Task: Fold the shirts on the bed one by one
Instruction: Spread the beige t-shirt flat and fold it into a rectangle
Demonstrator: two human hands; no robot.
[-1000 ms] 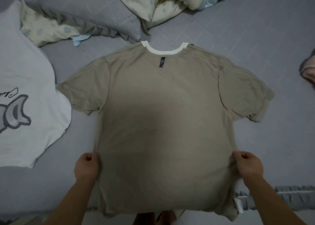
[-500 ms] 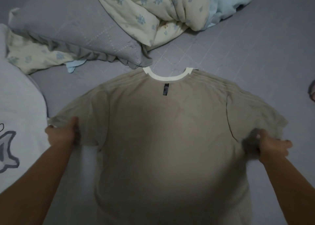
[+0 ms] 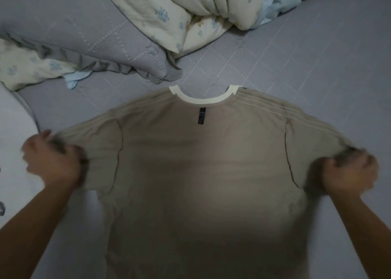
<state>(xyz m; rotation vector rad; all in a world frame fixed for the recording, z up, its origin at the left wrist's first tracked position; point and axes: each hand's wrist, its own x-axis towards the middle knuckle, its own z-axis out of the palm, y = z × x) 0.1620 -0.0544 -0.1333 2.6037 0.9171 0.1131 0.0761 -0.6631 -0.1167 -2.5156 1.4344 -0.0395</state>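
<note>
A beige T-shirt point(image 3: 203, 173) with a white collar lies flat and face down on the grey bed sheet point(image 3: 296, 63), collar pointing away from me. My left hand point(image 3: 53, 162) is closed on the end of its left sleeve. My right hand point(image 3: 349, 173) is closed on the end of its right sleeve. Both hands are blurred by motion. The shirt's lower hem runs out of view at the bottom.
A white shirt point(image 3: 14, 147) with a dark print lies at the left edge. A grey ruffled pillow point(image 3: 80, 42) and a floral cream-and-blue quilt point(image 3: 190, 14) are bunched at the far side of the bed, just beyond the collar.
My hands left the shirt's lower sides, moved up to the sleeve ends and gripped them. The view has moved closer to the shirt.
</note>
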